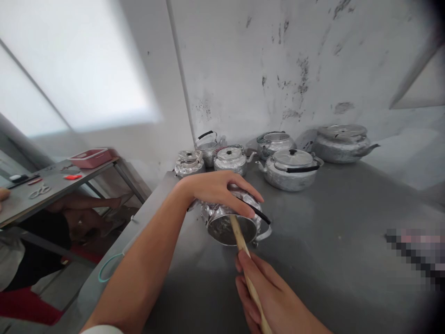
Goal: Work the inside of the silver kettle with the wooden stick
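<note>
A dented aluminium kettle (205, 217) lies tipped on its side on the grey table, its round mouth facing me. My left hand (219, 188) holds it from above, fingers curved over its side near the black-gripped handle (255, 211). My right hand (259, 283) is closed around a pale wooden stick (239, 236). The stick's far end goes into the kettle's mouth and is hidden inside. Just behind my left hand stand a small crumpled kettle (188, 164) and a kettle with a black-knobbed lid (230, 160).
Further kettles stand along the wall, among them a lidded one (292, 174) and a large one (342, 146) at right. On the left, a side table holds a pink basket (92, 158) and scissors (40, 191). A person (45, 236) sits there. A teal loop (106, 269) hangs at the table edge.
</note>
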Available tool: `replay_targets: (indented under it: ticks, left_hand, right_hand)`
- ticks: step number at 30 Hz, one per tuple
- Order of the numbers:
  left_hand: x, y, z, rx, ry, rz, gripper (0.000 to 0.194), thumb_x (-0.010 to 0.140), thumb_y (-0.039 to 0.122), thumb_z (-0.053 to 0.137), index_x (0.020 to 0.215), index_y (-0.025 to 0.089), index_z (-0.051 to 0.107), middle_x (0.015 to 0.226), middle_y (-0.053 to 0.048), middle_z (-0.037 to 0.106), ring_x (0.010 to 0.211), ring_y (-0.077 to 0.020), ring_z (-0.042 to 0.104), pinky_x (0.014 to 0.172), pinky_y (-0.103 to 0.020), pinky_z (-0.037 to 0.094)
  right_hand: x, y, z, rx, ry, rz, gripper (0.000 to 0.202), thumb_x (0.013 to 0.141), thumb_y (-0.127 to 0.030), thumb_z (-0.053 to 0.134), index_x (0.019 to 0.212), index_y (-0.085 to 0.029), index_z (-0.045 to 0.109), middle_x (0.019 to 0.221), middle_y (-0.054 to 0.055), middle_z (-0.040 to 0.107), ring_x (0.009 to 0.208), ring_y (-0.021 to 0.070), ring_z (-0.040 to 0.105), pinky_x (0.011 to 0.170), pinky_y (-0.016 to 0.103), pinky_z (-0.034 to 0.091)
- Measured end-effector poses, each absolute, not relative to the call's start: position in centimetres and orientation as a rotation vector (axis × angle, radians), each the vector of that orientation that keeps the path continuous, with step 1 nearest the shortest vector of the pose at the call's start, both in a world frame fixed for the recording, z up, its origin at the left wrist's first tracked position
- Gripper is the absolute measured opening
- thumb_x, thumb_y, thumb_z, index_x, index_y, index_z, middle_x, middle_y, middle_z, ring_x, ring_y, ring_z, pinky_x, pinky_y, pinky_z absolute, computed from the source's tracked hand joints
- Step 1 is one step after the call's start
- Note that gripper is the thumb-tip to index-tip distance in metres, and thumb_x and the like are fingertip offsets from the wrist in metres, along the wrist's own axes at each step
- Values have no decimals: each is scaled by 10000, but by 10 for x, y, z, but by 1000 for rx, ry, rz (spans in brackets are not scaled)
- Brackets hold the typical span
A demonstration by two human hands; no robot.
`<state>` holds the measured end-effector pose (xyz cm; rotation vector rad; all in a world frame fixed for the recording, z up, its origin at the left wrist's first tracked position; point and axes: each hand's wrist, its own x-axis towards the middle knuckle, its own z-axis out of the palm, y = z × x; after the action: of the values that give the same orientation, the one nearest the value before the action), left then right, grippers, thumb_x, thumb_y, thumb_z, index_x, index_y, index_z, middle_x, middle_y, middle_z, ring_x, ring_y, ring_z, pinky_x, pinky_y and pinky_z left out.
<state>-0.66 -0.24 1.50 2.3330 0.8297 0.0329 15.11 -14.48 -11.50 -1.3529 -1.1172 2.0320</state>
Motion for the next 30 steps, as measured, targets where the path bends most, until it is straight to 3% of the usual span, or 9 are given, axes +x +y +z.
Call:
replay_targets:
  ticks: [4, 17, 30]
  left_hand:
    - [-6, -3, 16, 2322, 857, 31, 515, 850, 581, 723, 1290, 314, 717, 1439, -10, 597, 1304, -289, 538, 1001, -305, 450]
    - [-5, -3, 14, 2307, 872, 31, 520, 841, 602, 723, 1279, 323, 722, 1425, -19, 601, 1278, -288, 547, 923, -303, 456]
    - [-5, -4, 16, 2305, 884, 49, 491, 852, 577, 725, 1277, 331, 721, 1428, -5, 603, 1230, -256, 577, 957, -295, 447]
  right_hand:
    - [151, -145, -114, -1372, -1136, 2059, 341, 1081, -438, 218, 921, -251, 455, 436, -125, 394, 265, 74, 368, 310, 156, 286]
    - [153, -147, -124, -1338, -1148, 1991, 379, 1040, -558, 329, 906, -243, 492, 466, -121, 395, 293, 61, 337, 322, 155, 292]
    - [153, -145, -125, -1359, -1195, 2011, 390, 1086, -456, 224, 888, -238, 479, 462, -121, 398, 284, 51, 329, 337, 149, 313]
